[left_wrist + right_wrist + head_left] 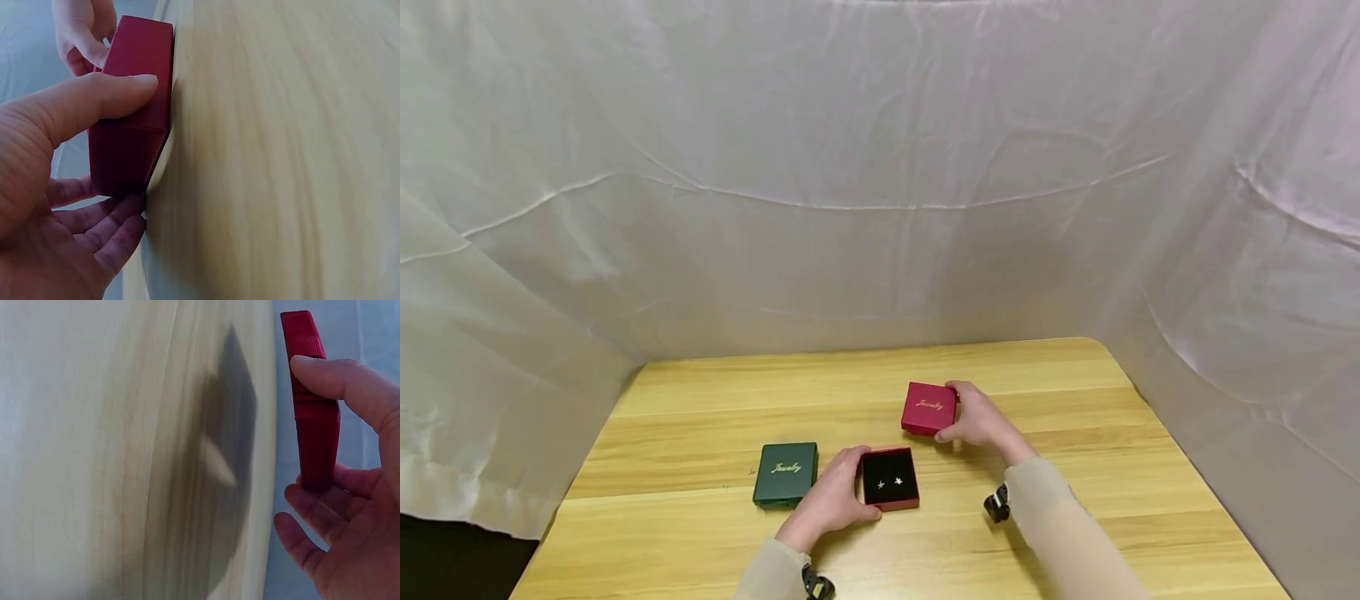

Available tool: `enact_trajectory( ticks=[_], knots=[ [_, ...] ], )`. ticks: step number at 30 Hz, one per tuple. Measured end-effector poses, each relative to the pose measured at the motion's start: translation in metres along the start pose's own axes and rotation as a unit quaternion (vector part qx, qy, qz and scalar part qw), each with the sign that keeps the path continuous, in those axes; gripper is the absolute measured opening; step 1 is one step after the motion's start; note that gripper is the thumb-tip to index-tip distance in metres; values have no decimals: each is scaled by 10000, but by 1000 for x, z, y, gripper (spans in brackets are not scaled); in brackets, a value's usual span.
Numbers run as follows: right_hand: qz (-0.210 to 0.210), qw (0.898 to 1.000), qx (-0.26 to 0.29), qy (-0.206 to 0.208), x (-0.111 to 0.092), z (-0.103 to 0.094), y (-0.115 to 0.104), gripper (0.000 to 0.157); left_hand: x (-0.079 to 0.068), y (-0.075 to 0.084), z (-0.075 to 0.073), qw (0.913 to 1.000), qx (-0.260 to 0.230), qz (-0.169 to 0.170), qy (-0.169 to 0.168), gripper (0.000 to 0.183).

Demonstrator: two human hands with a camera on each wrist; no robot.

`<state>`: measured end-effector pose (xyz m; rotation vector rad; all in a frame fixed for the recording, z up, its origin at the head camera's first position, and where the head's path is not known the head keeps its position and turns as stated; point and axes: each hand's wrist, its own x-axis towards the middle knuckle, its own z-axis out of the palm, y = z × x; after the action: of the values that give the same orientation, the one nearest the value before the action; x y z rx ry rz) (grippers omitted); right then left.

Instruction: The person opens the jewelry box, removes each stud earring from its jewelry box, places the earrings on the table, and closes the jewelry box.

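A small red jewellery box base (901, 505) sits on the table with its black insert (887, 463) showing. On the insert are two silvery star-shaped earrings (898, 481). My left hand (835, 495) grips the base from its left side, thumb (128, 94) on the near wall and fingers behind. Farther back and to the right, my right hand (981, 422) holds the red lid (928, 407), marked "Jewelry" in gold. In the right wrist view the lid (317, 447) is pinched by its edges, raised off the table and casting a shadow.
A closed dark green box (786, 473) with gold "Jewelry" lettering stands just left of my left hand. The light wooden table (737, 550) is enclosed at the back and sides by pale hanging cloth (880, 267).
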<state>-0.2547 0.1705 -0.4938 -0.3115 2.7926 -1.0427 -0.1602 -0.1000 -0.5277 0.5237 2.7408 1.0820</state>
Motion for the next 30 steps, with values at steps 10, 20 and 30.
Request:
enact_trajectory(
  ticks=[10,20,30],
  knots=[
    [-117,9996,-253,-99,15,-2,11,94,0,2,-1,10000,60,35,10,92],
    [-72,9989,-369,-267,22,-2,20,94,1,2,0,10000,88,27,14,93],
    [-65,9987,-328,-372,27,-1,25,92,1,3,-1,9999,108,-10,-33,93]
  ],
)
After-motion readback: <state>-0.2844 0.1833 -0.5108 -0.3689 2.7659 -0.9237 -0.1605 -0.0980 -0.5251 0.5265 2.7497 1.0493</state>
